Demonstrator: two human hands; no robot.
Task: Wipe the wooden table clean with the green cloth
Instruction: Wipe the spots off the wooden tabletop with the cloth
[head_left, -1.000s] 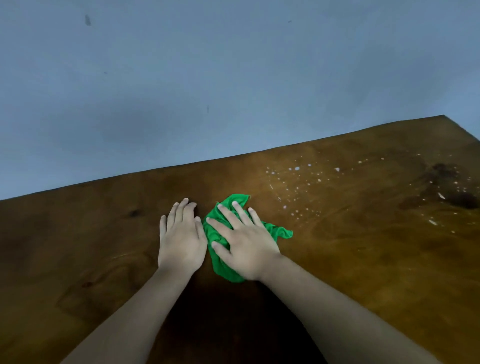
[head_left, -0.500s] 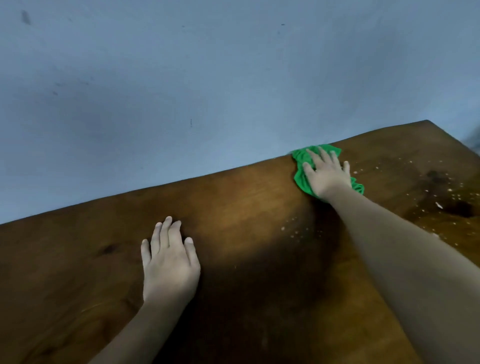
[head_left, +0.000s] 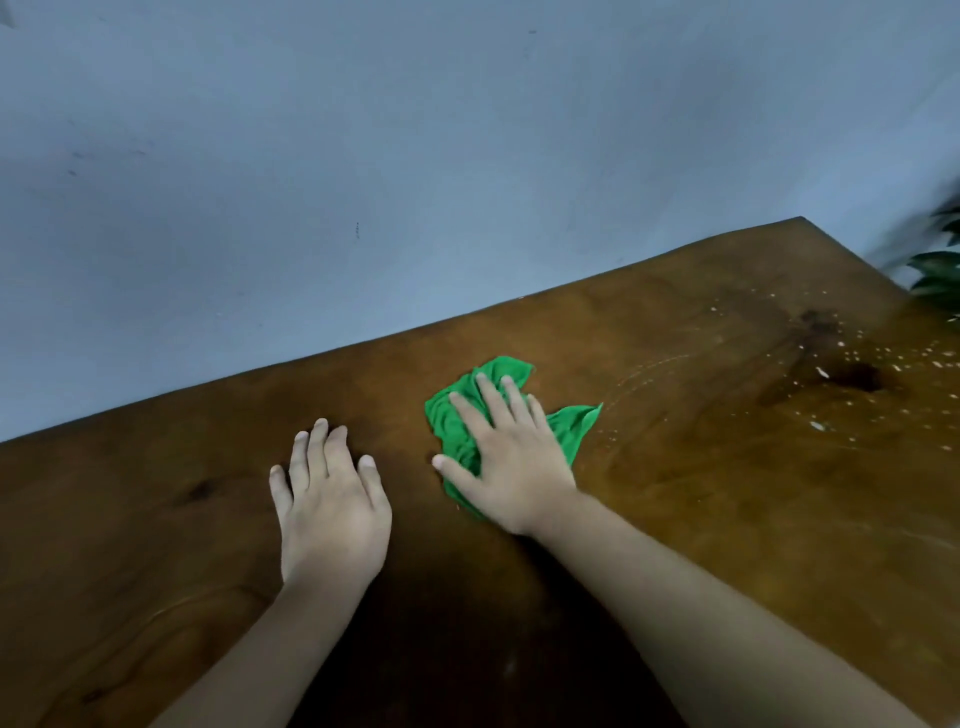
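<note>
White specks and droplets scattered far right on wooden table, leafy plant past that edge. Blue-grey wall behind. Right hand flat, fingers spread, pressing crumpled green cloth mid-table, not gripping. Left hand flat, holding nothing, just beside.

Single head view, worn on the person's head, aimed forward and down. The worktop is seen close, tilted in frame, from its near side toward the wall behind. Both forearms enter from the bottom edge.
</note>
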